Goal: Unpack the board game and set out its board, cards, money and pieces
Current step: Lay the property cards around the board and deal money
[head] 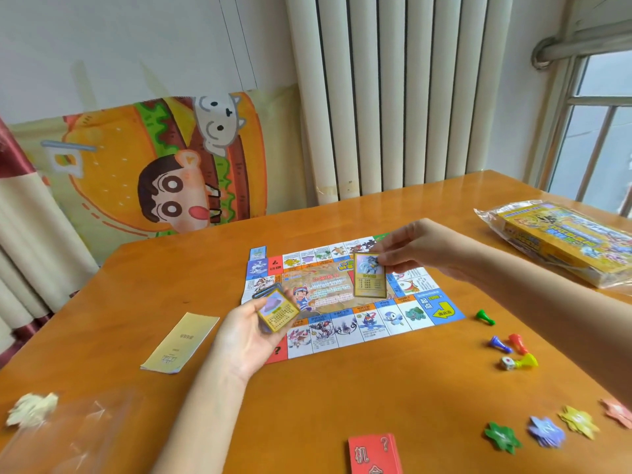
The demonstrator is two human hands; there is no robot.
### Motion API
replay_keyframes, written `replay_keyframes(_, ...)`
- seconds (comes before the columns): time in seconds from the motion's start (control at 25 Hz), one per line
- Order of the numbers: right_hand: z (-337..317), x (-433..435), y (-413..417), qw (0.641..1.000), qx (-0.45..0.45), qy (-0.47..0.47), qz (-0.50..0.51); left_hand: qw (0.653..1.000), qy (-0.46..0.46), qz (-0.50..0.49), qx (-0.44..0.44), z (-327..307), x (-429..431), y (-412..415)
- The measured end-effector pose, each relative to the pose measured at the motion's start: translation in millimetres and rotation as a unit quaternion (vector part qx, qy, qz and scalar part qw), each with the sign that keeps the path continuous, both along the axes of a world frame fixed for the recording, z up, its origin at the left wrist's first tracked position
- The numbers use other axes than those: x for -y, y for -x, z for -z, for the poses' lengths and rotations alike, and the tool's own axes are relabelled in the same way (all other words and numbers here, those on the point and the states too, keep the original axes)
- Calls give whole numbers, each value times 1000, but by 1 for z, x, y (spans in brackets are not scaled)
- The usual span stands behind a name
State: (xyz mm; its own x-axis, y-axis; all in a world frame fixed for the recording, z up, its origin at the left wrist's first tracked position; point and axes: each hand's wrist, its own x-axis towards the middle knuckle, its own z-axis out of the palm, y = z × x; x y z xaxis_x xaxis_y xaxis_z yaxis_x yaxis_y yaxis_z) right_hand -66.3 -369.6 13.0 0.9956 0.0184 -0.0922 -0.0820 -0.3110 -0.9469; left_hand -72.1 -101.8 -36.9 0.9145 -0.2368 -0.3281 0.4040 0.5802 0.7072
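The paper game board (393,323) lies unfolded in the middle of the wooden table (342,398). My left hand (246,333) holds a small stack of gold-edged cards (277,311) over the board's left side. My right hand (420,249) pinches a single gold-edged card (370,276) by its top corner, above the board's centre. A stack of yellow paper money (181,343) sits left of the board. A red card deck (374,453) lies at the near edge. Green (485,317), blue (500,343), red (518,343) and yellow (526,361) pawns and a die (508,363) lie to the right.
The yellow game box in its plastic wrap (564,241) lies at the far right. Star-shaped token piles, green (502,436), blue (545,431), yellow (578,420) and pink (619,410), sit near right. A clear bag (78,436) and cream tokens (32,408) lie near left.
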Motion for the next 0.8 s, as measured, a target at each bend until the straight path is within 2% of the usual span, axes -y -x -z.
replay_keyframes(0.12,11,13,0,999,-26,-7,33,996,-79,-15,32,10,-13,-2)
replay_keyframes(0.24,24,14,2,998,-49,-20,36,987,-118,-89,63,8,-44,-13)
replay_keyframes(0.36,31,-4,5,998,-56,-24,-11,976,-159,-137,53,9,-75,-21)
replay_keyframes(0.48,36,-31,6,996,-64,-30,-50,968,-207,-142,24,15,-91,-23)
replay_keyframes(0.6,50,-74,10,993,-65,-12,-101,965,-214,-153,20,12,-102,-22)
replay_keyframes(0.68,61,-110,14,987,-72,36,-138,964,-211,-159,22,11,-107,-21)
replay_keyframes(0.8,74,-151,19,958,-61,196,-200,964,-214,-155,19,11,-110,-20)
